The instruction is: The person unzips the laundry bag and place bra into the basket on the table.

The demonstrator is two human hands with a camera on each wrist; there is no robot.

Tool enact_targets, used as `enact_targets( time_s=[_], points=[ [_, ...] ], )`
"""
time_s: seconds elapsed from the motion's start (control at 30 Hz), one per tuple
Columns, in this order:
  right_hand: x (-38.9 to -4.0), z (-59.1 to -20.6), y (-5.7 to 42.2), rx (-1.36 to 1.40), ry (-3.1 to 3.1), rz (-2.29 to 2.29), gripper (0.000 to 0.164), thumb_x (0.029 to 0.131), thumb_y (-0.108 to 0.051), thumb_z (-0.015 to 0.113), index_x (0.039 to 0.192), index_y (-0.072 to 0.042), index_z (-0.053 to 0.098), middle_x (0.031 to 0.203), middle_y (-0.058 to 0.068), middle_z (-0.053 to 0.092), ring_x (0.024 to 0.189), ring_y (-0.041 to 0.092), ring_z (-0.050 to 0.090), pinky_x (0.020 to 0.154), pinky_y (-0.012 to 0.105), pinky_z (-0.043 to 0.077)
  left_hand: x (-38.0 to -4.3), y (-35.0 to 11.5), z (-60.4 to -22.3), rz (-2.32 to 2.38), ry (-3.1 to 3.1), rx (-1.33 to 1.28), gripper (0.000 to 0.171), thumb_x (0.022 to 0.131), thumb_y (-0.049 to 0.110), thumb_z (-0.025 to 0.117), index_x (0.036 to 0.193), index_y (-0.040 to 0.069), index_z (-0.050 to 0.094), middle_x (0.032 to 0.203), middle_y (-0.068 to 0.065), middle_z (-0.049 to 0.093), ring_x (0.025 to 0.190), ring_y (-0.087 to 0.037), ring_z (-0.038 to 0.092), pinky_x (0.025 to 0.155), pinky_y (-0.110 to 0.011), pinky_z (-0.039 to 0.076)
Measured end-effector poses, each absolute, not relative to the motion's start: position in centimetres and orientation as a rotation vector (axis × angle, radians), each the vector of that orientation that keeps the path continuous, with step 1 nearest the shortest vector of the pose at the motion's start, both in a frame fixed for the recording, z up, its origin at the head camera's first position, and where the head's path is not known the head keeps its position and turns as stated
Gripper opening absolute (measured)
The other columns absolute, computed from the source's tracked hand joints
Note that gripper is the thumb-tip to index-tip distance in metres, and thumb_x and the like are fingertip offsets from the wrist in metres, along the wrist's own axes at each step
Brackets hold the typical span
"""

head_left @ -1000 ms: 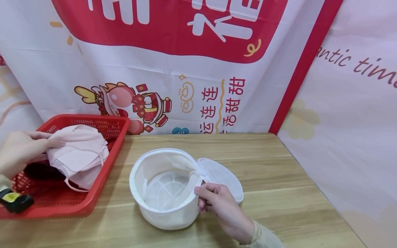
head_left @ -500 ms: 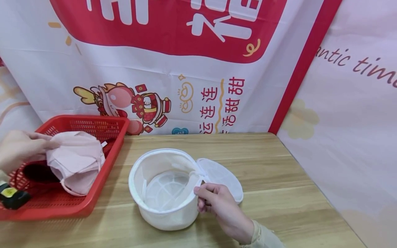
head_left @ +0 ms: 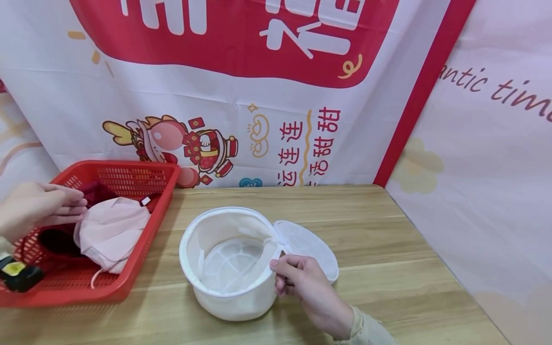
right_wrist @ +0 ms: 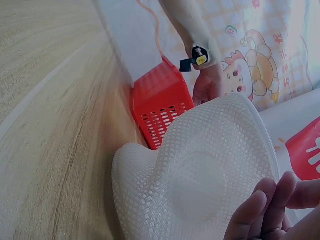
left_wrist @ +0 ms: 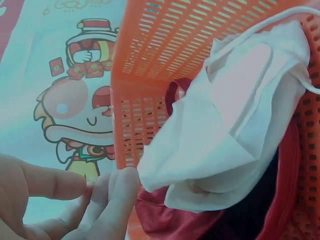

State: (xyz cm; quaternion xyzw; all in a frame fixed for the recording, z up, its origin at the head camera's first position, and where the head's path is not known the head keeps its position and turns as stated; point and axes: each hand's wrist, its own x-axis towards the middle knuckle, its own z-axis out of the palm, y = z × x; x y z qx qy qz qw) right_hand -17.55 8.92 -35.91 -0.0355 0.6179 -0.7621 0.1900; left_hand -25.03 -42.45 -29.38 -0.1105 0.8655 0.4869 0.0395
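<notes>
My left hand (head_left: 49,206) hovers over the left side of a red plastic basket (head_left: 86,295), fingers extended and holding nothing. Just beyond its fingertips, a pale pink folded cloth item (head_left: 114,235) with a thin strap lies in the basket on dark red fabric (left_wrist: 175,215). In the left wrist view, the fingertips come right at the edge of the pink cloth. Between thumb and fingers, my right hand (head_left: 308,287) pinches the rim of a round white mesh laundry bag (head_left: 233,306). The bag stands upright on the table, its round lid (head_left: 310,251) folded back to the right.
The wooden table (head_left: 409,292) extends to the right of the bag. A printed cloth backdrop (head_left: 241,91) hangs behind it, with another printed sheet (head_left: 483,182) on the right. A black device with a yellow label (head_left: 19,274) is strapped to the left wrist.
My left hand has let go of the pink cloth, which has dropped lower in the basket, uncovering dark red fabric behind it. My right hand and the bag have stayed still.
</notes>
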Motion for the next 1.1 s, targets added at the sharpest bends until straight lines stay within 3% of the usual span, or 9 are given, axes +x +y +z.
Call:
enact_targets(
  time_s=[0.3,0.4,0.5,0.63,0.8,1.1],
  points=[
    [-17.8,-35.8,9.4,-0.101,1.766,-2.126,0.013,0.091,-0.014,0.068,0.086,-0.003,0.064,0.066,0.003,0.057,0.061,0.013,0.055,0.060,0.024,0.048,-24.7,-40.8,-28.4,1.608,2.582,-0.212,0.062,0.106,0.030,0.038,0.136,-0.023,0.027,0.093,-0.005,0.069,0.080,-0.015,0.070,0.075,-0.042,0.057],
    [-18.0,-35.7,9.5,-0.110,1.778,-2.121,0.014,0.092,-0.014,0.068,0.086,-0.002,0.064,0.065,0.003,0.057,0.060,0.013,0.056,0.060,0.024,0.048,-24.5,-39.8,-28.2,1.642,2.576,-0.163,0.050,0.106,0.028,0.042,0.129,-0.017,0.041,0.092,-0.001,0.069,0.080,-0.014,0.070,0.073,-0.040,0.057],
    [-18.1,-35.7,9.7,-0.113,1.791,-2.113,0.015,0.092,-0.015,0.068,0.086,-0.002,0.064,0.065,0.003,0.057,0.059,0.013,0.056,0.060,0.024,0.048,-24.1,-38.6,-28.1,1.624,2.593,-0.132,0.046,0.105,0.027,0.044,0.126,-0.014,0.045,0.095,-0.002,0.069,0.081,-0.014,0.070,0.072,-0.037,0.058],
    [-18.0,-35.6,10.1,-0.120,1.818,-2.078,0.018,0.092,-0.016,0.068,0.087,0.000,0.065,0.063,0.003,0.056,0.058,0.014,0.056,0.059,0.024,0.047,-23.6,-37.0,-28.2,1.585,2.608,-0.146,0.059,0.104,0.031,0.047,0.134,-0.020,0.038,0.098,-0.007,0.070,0.082,-0.014,0.071,0.073,-0.037,0.058],
    [-17.9,-35.2,10.8,-0.118,1.876,-2.079,0.023,0.092,-0.017,0.066,0.089,0.006,0.067,0.064,0.005,0.057,0.057,0.015,0.056,0.056,0.024,0.047,-23.5,-36.1,-28.2,1.567,2.599,-0.173,0.068,0.102,0.038,0.051,0.137,-0.019,0.035,0.101,-0.012,0.070,0.083,-0.015,0.071,0.075,-0.039,0.057],
    [-18.6,-34.0,12.7,-0.101,1.816,-2.136,0.021,0.094,-0.017,0.064,0.088,0.004,0.064,0.066,0.006,0.056,0.055,0.015,0.052,0.050,0.022,0.045,-22.6,-34.8,-28.2,1.432,2.728,-0.130,0.062,0.104,0.034,0.045,0.138,-0.017,0.034,0.114,-0.033,0.062,0.088,-0.029,0.071,0.073,-0.043,0.057]
  ],
)
